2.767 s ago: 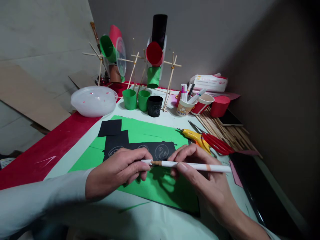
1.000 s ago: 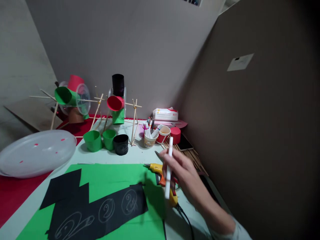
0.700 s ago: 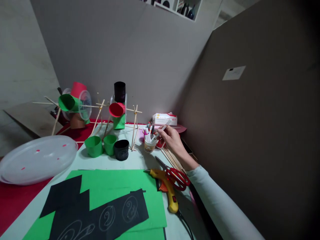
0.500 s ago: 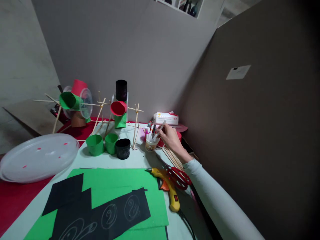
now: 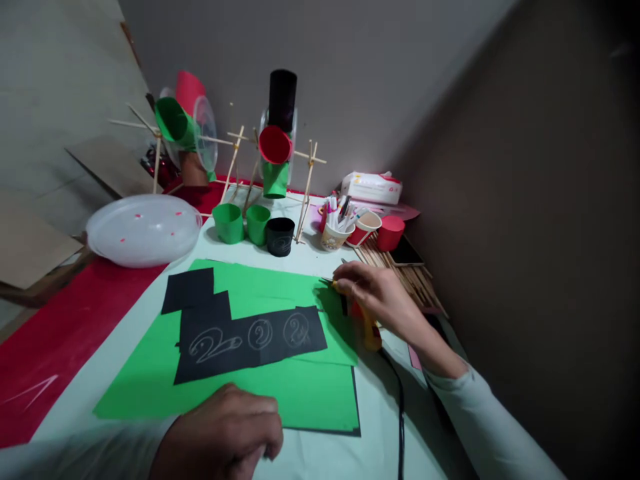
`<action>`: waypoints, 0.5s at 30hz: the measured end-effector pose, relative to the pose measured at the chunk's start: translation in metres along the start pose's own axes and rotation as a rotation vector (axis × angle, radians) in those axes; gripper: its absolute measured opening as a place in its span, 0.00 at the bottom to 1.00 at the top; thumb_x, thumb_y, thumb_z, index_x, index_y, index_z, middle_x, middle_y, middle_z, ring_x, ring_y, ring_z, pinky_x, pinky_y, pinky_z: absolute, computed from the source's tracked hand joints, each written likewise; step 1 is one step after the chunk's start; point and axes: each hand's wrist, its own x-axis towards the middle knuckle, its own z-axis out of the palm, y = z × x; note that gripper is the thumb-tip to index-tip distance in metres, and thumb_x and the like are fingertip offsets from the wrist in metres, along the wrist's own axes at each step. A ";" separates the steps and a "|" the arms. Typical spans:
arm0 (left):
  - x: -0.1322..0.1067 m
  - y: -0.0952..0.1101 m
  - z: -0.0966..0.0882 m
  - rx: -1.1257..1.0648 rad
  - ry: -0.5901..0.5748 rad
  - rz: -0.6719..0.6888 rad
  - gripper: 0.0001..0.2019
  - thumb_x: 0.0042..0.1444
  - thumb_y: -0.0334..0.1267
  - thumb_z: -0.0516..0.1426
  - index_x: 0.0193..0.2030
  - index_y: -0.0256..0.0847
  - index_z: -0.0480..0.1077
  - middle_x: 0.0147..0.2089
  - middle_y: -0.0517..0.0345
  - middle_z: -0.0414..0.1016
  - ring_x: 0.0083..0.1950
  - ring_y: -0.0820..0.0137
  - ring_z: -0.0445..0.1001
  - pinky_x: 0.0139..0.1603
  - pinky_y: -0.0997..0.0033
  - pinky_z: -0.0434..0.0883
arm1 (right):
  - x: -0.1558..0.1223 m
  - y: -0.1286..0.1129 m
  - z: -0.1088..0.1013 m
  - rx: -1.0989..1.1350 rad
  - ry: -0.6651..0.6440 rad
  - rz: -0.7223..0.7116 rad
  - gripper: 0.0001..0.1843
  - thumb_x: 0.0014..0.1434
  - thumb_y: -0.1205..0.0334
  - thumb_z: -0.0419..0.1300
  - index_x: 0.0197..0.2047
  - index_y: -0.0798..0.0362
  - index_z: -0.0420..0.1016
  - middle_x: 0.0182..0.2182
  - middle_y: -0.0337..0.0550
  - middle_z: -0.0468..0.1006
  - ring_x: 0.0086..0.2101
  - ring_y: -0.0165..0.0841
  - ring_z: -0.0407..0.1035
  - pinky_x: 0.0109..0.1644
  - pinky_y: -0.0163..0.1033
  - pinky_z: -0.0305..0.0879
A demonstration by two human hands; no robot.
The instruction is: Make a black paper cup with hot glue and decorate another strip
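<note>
My right hand [image 5: 383, 293] is over the yellow glue gun [image 5: 371, 335], covering most of it. Its fingers are bent together near the nozzle; what lies between them is hidden. At the bottom, my left hand [image 5: 223, 430] is curled closed over the near edge of the green sheets [image 5: 227, 400]. I cannot make out what it holds. Pieces of black paper [image 5: 273, 340] with chalk-like curled drawings lie on the green sheets. Beyond my right hand, a paper cup [image 5: 337, 239] holds several pens and markers [image 5: 341, 212].
Green paper tubes [image 5: 229, 225] and a black one [image 5: 280, 238] stand behind the sheets. Stick frames [image 5: 307, 183] carry wheels with coloured tubes [image 5: 275, 147]. A clear plastic lid [image 5: 145, 233] lies left. Right are a red tube [image 5: 391, 233], wooden sticks [image 5: 413, 280] and a tissue pack [image 5: 373, 188].
My right hand has come back from the pen cup to the glue gun. My left hand has entered at the bottom. The view has tipped downward and turned left.
</note>
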 end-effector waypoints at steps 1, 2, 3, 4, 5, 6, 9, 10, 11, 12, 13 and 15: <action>0.000 0.003 0.001 0.001 0.051 -0.007 0.17 0.43 0.19 0.47 0.33 0.46 0.64 0.28 0.67 0.72 0.32 0.73 0.69 0.36 0.72 0.60 | -0.007 -0.005 0.008 -0.024 -0.059 -0.011 0.06 0.66 0.63 0.58 0.43 0.53 0.76 0.37 0.45 0.82 0.36 0.36 0.76 0.41 0.40 0.69; 0.000 0.005 0.001 -0.001 0.078 -0.006 0.16 0.43 0.19 0.47 0.33 0.46 0.63 0.28 0.68 0.71 0.31 0.73 0.68 0.36 0.71 0.59 | -0.012 -0.009 0.016 -0.049 -0.108 -0.024 0.07 0.66 0.64 0.58 0.45 0.53 0.76 0.39 0.45 0.82 0.38 0.37 0.75 0.42 0.41 0.69; 0.001 0.006 0.001 -0.001 0.077 0.003 0.16 0.43 0.20 0.47 0.33 0.46 0.63 0.27 0.68 0.71 0.30 0.74 0.68 0.36 0.71 0.59 | -0.016 -0.012 0.023 -0.073 -0.146 -0.036 0.08 0.66 0.66 0.58 0.47 0.53 0.76 0.42 0.47 0.81 0.41 0.38 0.75 0.45 0.42 0.68; 0.002 0.007 0.000 0.003 0.056 0.019 0.16 0.42 0.20 0.47 0.33 0.46 0.62 0.28 0.69 0.71 0.29 0.74 0.68 0.36 0.71 0.58 | -0.018 -0.014 0.028 -0.098 -0.177 -0.049 0.09 0.66 0.67 0.59 0.49 0.53 0.75 0.45 0.48 0.80 0.43 0.39 0.74 0.47 0.43 0.68; 0.003 0.008 -0.001 0.013 0.041 0.031 0.17 0.42 0.20 0.47 0.33 0.46 0.62 0.28 0.69 0.71 0.29 0.75 0.68 0.36 0.71 0.58 | -0.019 -0.016 0.033 -0.123 -0.204 -0.060 0.11 0.65 0.68 0.59 0.51 0.53 0.74 0.46 0.50 0.79 0.45 0.40 0.73 0.50 0.45 0.67; 0.004 0.008 -0.002 0.029 0.038 0.044 0.17 0.42 0.20 0.47 0.34 0.47 0.62 0.28 0.70 0.70 0.29 0.75 0.69 0.35 0.72 0.58 | -0.019 -0.016 0.036 -0.150 -0.225 -0.067 0.12 0.65 0.70 0.58 0.51 0.54 0.74 0.47 0.51 0.78 0.47 0.42 0.72 0.51 0.46 0.66; 0.005 0.006 -0.002 0.078 0.015 0.105 0.18 0.42 0.19 0.47 0.35 0.47 0.62 0.28 0.70 0.70 0.29 0.75 0.69 0.35 0.71 0.58 | -0.018 -0.017 0.041 -0.223 -0.257 -0.075 0.13 0.64 0.73 0.57 0.51 0.57 0.73 0.46 0.55 0.77 0.46 0.45 0.70 0.51 0.50 0.66; 0.004 0.005 -0.002 0.100 0.013 0.117 0.19 0.42 0.19 0.48 0.36 0.47 0.62 0.29 0.70 0.71 0.30 0.75 0.70 0.36 0.71 0.58 | -0.018 -0.017 0.042 -0.241 -0.257 -0.075 0.13 0.64 0.74 0.56 0.52 0.57 0.72 0.46 0.56 0.77 0.46 0.45 0.70 0.51 0.51 0.67; 0.003 0.003 -0.001 0.121 0.004 0.126 0.19 0.44 0.19 0.48 0.37 0.48 0.62 0.31 0.69 0.71 0.31 0.74 0.71 0.36 0.70 0.58 | -0.018 -0.017 0.042 -0.256 -0.253 -0.075 0.14 0.64 0.74 0.56 0.52 0.58 0.72 0.46 0.57 0.76 0.46 0.46 0.70 0.51 0.51 0.67; 0.003 0.001 0.000 0.143 -0.007 0.123 0.18 0.45 0.19 0.49 0.37 0.47 0.62 0.32 0.68 0.72 0.32 0.74 0.71 0.37 0.70 0.59 | -0.018 -0.017 0.043 -0.266 -0.246 -0.077 0.14 0.64 0.74 0.56 0.52 0.58 0.72 0.46 0.57 0.76 0.47 0.46 0.70 0.52 0.52 0.67; 0.002 -0.002 0.001 0.163 -0.017 0.108 0.16 0.47 0.20 0.50 0.37 0.47 0.62 0.33 0.68 0.72 0.32 0.73 0.70 0.37 0.69 0.59 | -0.019 -0.017 0.043 -0.275 -0.238 -0.080 0.14 0.63 0.75 0.56 0.52 0.58 0.71 0.47 0.57 0.76 0.48 0.46 0.69 0.52 0.52 0.68; 0.002 -0.009 0.002 0.166 -0.130 0.101 0.10 0.51 0.25 0.55 0.33 0.45 0.60 0.29 0.69 0.68 0.29 0.74 0.68 0.34 0.69 0.58 | -0.021 -0.017 0.044 -0.286 -0.222 -0.090 0.15 0.62 0.75 0.57 0.51 0.56 0.71 0.46 0.55 0.77 0.48 0.46 0.70 0.52 0.51 0.68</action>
